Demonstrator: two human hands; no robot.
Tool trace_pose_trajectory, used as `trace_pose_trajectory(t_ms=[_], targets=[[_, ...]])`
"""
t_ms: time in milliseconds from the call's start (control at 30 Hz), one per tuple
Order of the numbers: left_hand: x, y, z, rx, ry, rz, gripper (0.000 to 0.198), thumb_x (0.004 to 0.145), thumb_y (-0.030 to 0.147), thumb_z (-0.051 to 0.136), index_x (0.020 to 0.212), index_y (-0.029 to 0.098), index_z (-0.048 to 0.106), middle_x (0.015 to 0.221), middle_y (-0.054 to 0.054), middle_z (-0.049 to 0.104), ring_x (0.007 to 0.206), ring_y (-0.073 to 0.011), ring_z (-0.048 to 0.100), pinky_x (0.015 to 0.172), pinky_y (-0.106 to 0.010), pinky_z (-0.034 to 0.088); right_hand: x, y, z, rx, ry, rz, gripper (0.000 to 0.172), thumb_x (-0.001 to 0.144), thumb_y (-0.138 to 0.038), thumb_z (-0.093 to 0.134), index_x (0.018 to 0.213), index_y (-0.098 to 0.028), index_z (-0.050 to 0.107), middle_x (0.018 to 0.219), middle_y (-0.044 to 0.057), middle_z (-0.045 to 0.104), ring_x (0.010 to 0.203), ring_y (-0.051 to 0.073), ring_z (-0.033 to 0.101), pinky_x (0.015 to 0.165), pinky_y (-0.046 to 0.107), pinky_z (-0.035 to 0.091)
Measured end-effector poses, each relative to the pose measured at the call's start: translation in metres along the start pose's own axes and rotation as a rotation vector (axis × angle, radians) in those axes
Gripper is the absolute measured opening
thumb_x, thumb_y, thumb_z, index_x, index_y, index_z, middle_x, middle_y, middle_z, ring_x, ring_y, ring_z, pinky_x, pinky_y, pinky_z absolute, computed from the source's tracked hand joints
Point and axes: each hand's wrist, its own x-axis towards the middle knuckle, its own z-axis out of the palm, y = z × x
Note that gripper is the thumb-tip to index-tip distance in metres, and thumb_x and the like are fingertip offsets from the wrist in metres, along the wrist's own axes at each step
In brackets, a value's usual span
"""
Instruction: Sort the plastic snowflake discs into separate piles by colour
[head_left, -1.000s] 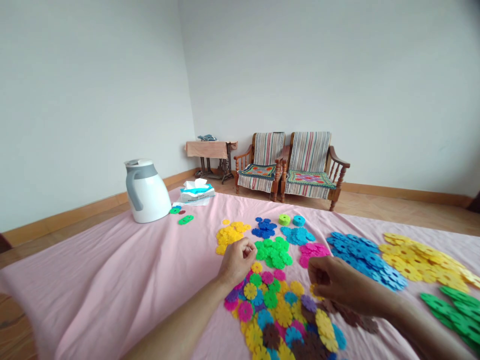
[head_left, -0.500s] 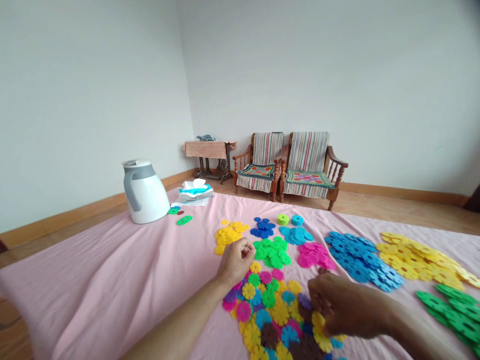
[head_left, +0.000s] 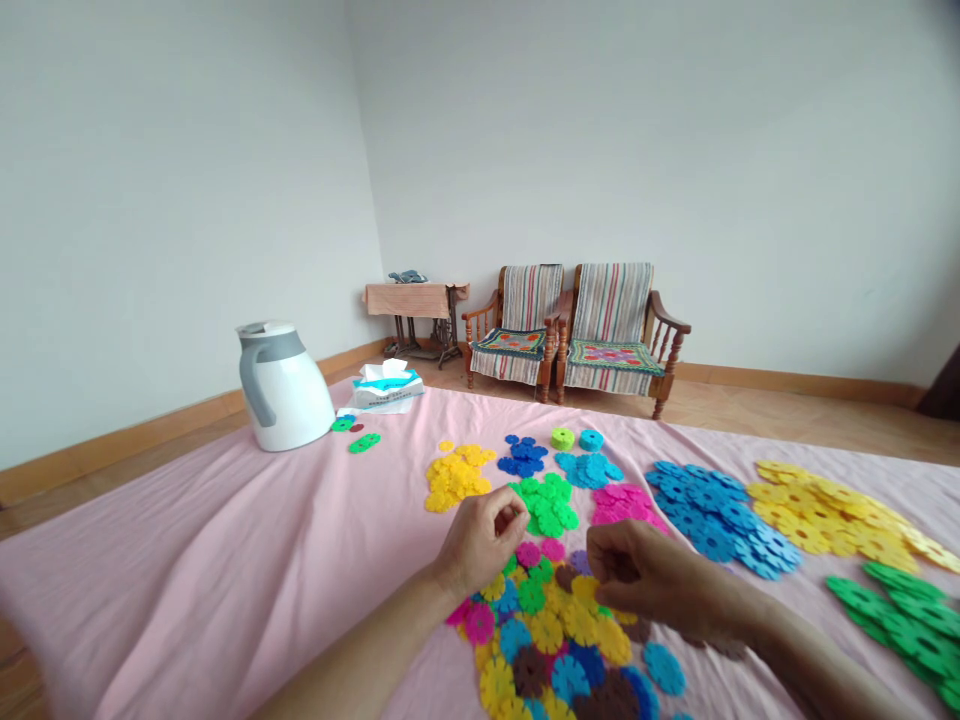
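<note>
1. The tissue box [head_left: 388,387] at the tabletop's [head_left: 262,540] far edge has a tissue sticking out. The white jug [head_left: 283,388] beside it is lidded — contents hidden.
2. Left hand [head_left: 480,545]: grip curled together over the mixed pile [head_left: 551,640] of discs, just short of the green heap [head_left: 547,500].
3. Right hand [head_left: 649,578] rests on that pile's right side — I cannot tell whether its grip pinches a disc.
4. The yellow heap [head_left: 454,478] and pink heap [head_left: 622,503] flank the green one.

The left hand [head_left: 480,540] and right hand [head_left: 649,578] are bare, as are both forearms.
</note>
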Motion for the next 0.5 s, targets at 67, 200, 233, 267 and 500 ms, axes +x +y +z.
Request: trace_pose_trajectory(t_ms=[67, 200, 233, 267, 500], targets=[[-0.004, 0.01, 0.001, -0.063, -0.094, 0.041, 0.014, 0.082, 0.026, 0.055, 0.078, 0.015, 0.063, 0.063, 0.0, 0.06, 0.057, -0.0107, 0.055, 0.054, -0.019, 0.04, 0.003, -0.001, 0.005, 0.03, 0.074, -0.02, 0.01, 0.071, -0.014, 0.052, 0.066, -0.02, 0.045, 0.056, -0.008, 0.039, 0.05, 0.006, 0.036, 0.046, 0.02, 0.022], [-0.01, 0.024, 0.007, -0.092, -0.215, 0.072, 0.015, 0.076, 0.026, 0.064, 0.085, 0.014, 0.068, 0.067, -0.002, 0.063, 0.061, -0.0128, 0.058, 0.057, -0.02, 0.043, 0.008, -0.009, 0.011, 0.069, 0.174, -0.016, 0.01, 0.073, -0.018, 0.058, 0.068, -0.019, 0.049, 0.055, -0.009, 0.039, 0.05, 0.006, 0.034, 0.045, 0.02, 0.021], [-0.01, 0.025, 0.008, -0.094, -0.225, 0.059, 0.013, 0.077, 0.024, 0.064, 0.083, 0.014, 0.068, 0.066, -0.002, 0.063, 0.059, -0.0126, 0.057, 0.056, -0.02, 0.043, 0.01, -0.01, 0.011, 0.087, 0.182, -0.015, 0.01, 0.072, -0.018, 0.058, 0.068, -0.019, 0.05, 0.055, -0.009, 0.038, 0.05, 0.006, 0.033, 0.045, 0.021, 0.021], [-0.011, 0.026, 0.01, -0.107, -0.227, 0.037, 0.011, 0.078, 0.023, 0.062, 0.081, 0.014, 0.067, 0.064, -0.002, 0.063, 0.057, -0.0122, 0.057, 0.055, -0.02, 0.042, 0.011, -0.01, 0.011, 0.106, 0.2, -0.015, 0.009, 0.071, -0.017, 0.059, 0.067, -0.019, 0.051, 0.054, -0.009, 0.038, 0.05, 0.006, 0.033, 0.044, 0.021, 0.02], [-0.007, 0.025, 0.013, -0.403, -0.145, -0.19, 0.018, 0.08, 0.031, 0.06, 0.077, 0.014, 0.06, 0.063, 0.0, 0.061, 0.049, -0.0095, 0.054, 0.046, -0.018, 0.039, 0.021, 0.002, 0.015, 0.21, 0.407, -0.01, 0.005, 0.076, -0.023, 0.055, 0.076, -0.019, 0.055, 0.058, -0.006, 0.048, 0.053, 0.01, 0.044, 0.049, 0.023, 0.032]])
